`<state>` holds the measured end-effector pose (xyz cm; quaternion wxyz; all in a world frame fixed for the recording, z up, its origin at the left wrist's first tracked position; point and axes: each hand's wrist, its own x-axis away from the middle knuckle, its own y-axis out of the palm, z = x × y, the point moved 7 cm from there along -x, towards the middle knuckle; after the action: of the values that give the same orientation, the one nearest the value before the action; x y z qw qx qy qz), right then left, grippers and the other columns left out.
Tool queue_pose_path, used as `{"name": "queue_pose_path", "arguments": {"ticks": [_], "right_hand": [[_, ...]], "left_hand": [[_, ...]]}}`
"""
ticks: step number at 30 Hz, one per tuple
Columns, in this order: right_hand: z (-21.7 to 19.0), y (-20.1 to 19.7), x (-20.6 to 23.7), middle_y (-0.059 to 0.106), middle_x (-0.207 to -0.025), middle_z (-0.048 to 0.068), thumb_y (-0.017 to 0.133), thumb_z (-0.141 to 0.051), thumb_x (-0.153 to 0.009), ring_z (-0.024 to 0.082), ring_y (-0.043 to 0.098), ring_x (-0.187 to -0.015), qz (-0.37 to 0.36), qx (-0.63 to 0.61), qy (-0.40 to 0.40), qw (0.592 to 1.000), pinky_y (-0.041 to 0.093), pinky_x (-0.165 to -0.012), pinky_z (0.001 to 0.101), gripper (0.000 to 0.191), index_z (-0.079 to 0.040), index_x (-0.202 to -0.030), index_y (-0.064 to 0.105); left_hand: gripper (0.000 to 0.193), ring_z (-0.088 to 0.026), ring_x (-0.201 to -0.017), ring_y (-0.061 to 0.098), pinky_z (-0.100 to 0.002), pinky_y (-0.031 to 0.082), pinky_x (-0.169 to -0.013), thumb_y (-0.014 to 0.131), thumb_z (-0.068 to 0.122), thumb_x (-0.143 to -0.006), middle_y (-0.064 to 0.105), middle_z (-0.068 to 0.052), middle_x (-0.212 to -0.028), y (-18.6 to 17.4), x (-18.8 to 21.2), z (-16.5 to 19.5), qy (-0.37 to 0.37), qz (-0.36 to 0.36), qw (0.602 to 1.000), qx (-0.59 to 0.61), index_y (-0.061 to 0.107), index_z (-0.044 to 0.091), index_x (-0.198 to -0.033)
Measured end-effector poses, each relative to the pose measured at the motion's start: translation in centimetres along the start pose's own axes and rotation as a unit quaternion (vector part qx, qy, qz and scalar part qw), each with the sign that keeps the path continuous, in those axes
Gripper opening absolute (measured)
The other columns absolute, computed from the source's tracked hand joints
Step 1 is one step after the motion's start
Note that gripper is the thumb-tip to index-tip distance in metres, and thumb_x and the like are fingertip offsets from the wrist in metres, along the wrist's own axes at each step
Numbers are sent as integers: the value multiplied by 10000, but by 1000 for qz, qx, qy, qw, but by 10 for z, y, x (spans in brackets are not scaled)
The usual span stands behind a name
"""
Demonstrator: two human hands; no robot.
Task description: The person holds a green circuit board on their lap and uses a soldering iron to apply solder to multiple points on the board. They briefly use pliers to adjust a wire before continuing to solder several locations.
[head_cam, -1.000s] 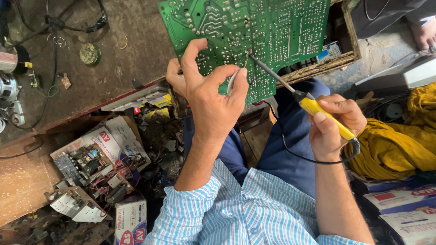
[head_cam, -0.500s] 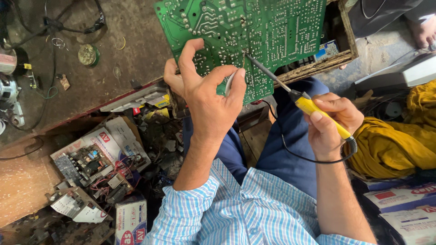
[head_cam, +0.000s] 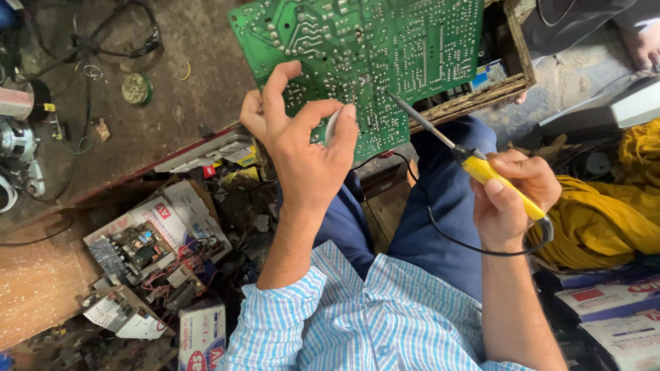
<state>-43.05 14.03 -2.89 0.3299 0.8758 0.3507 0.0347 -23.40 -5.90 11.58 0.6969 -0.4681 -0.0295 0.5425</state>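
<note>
Worn brown wooden surface, far left, carries cables and a small round green spool. Large green printed circuit board, solder side up, sits far centre, tilted, its near edge over the person's lap, its right part over a rough wooden box. Left hand: grip clenched on the board's near edge, thumb and fingers wrapped round it, w/ a small white object pinched at the fingertips. Right hand: grip clenched on yellow-handled soldering iron w/ black cord; tip touches the board approx. mid-near edge. Board likely light, stiff, brittle at joints; best held by bare edges, as here. Near left: clutter of small boards and cardboard boxes. Right: yellow cloth.
</note>
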Motion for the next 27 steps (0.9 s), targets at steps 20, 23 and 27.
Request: {"name": "queue_pose_path", "arguments": {"ticks": [20,23,27], "right_hand": [[-12,17,2,675,-871,175,766,-65,-946,170,622,-695,-41,150,-75,985,493,-658,235,177,32,-1019,637],[-13,18,0,680,-870,177,767,-68,-939,169,624,-697,-46,161,-82,982,491,-661,238,187,28,-1040,642],[-14,22,-2,690,-863,181,768,-71,-929,175,636,-706,-68,188,-103,974,494,-678,246,190,26,-1038,647]], "left_hand": [[99,-390,-1383,284,-520,257,-1170,882,209,-886,430,-77,-1520,3,1,5,11,-18,999,-29,799,168,-923],[97,-390,-1379,284,-520,255,-1166,881,213,-884,427,-76,-1519,4,1,5,10,-13,999,-29,800,173,-917],[94,-381,-1361,285,-534,262,-1195,877,214,-884,432,-71,-1516,4,2,4,15,-11,999,-29,800,170,-914]]}}
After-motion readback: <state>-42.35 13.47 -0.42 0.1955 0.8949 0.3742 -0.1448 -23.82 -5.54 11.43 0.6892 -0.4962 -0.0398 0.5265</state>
